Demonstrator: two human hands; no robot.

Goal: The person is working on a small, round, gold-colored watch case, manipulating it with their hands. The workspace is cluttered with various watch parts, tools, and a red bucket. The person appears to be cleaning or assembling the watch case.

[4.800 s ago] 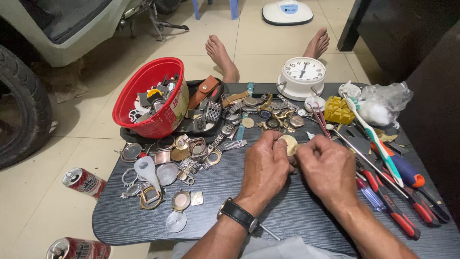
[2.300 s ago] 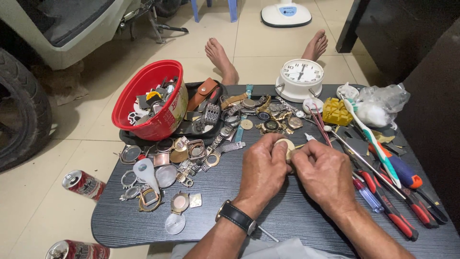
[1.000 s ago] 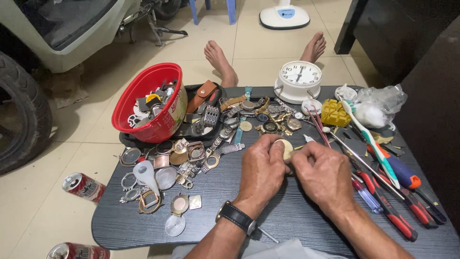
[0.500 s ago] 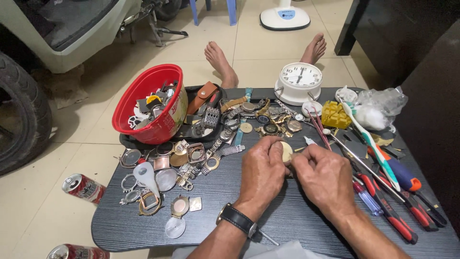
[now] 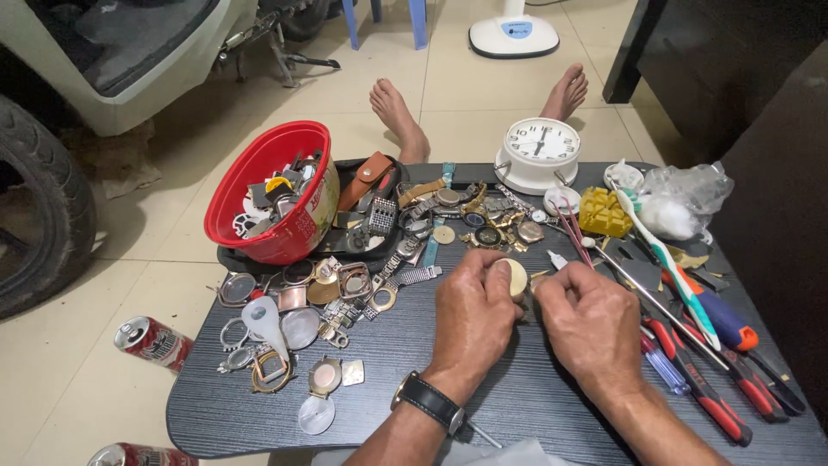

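Tiled floor surrounding low dark wood-grain desk [image 5: 388, 362], crowded with watch parts. Left hand [image 5: 473, 312], black wristwatch on wrist, fingers [image 5: 496, 272] pinching small round cream-coloured disc [image 5: 516, 278] above desk centre. Right hand [image 5: 593, 324] sitting just beside disc, fingers curling toward it; what they are gripping is hidden. Red plastic bowl [image 5: 259, 185] of parts lying at left, white round clock [image 5: 541, 148] at far edge, red-handled tools [image 5: 703, 393] at right.

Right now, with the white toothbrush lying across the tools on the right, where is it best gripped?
Likely the bare middle of the white toothbrush handle, pinched across its narrow width from above. It lies flat and slanted, bristle head toward the yellow block, far end resting on the red-handled tools, so the midsection is clearest.
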